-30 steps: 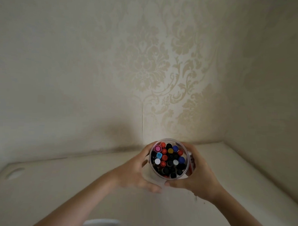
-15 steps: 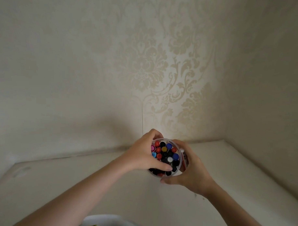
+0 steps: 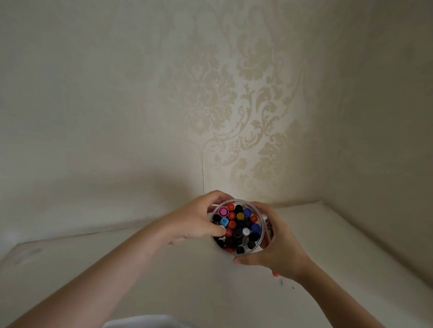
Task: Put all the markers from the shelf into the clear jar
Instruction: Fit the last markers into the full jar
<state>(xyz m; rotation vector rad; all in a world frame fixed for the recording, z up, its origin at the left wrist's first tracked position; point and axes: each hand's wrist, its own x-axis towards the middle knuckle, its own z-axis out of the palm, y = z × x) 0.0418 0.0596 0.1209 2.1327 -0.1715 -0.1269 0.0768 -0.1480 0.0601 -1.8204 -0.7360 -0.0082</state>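
The clear jar [image 3: 262,215] stands upright on the white shelf [image 3: 206,281], seen from above. It is packed with several markers [image 3: 237,229], their red, black, blue, pink, yellow and white caps pointing up. My left hand [image 3: 193,222] wraps the jar's left side, its thumb lying over the rim on the caps. My right hand [image 3: 279,247] cups the jar's right side and front. A red marker [image 3: 275,274] pokes out under my right hand, mostly hidden.
Patterned cream wallpaper [image 3: 237,103] forms the back wall and a plain side wall [image 3: 395,145] closes the shelf on the right. A white object [image 3: 143,324] shows at the bottom edge.
My left hand moved from the jar's front left up onto its rim, then shifted slightly so more caps show. The jar has stayed in about the same place.
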